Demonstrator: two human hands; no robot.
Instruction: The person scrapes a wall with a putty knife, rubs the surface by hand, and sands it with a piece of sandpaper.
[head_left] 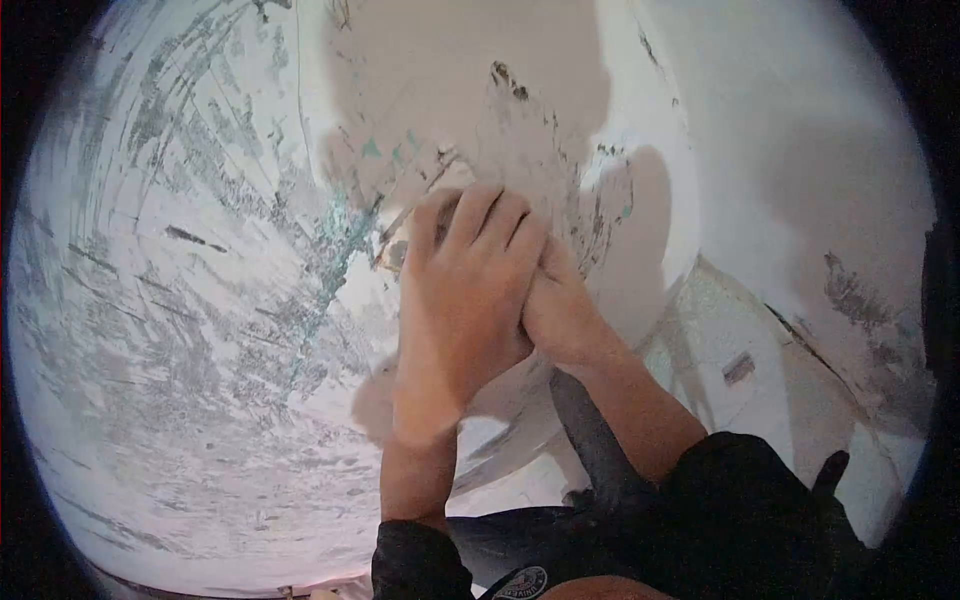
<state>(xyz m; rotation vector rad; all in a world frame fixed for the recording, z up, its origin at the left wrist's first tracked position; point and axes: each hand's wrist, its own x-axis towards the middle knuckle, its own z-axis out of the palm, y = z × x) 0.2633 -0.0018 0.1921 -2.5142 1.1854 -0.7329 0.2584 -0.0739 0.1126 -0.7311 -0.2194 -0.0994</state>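
Note:
My left hand [465,290] is in front, back toward me, its fingers curled over. Close behind it on the right, my right hand [560,305] is pressed in under the left one, its fingers mostly hidden. Both hands are closed together against or just before the scraped wall [220,300]; I cannot tell what they grip. Beside the left fingers, a thin, rust-coloured edge [388,255] shows against the wall. Around the hands the surface is white and pinkish, with grey scrape marks and greenish patches [335,235].
A plain wall face [790,90] meets the scraped one at a corner on the right. Lower right lies a pale floor [690,320] with a small brownish piece [739,369] on it. A dark shoe and trouser leg [590,430] show below the hands.

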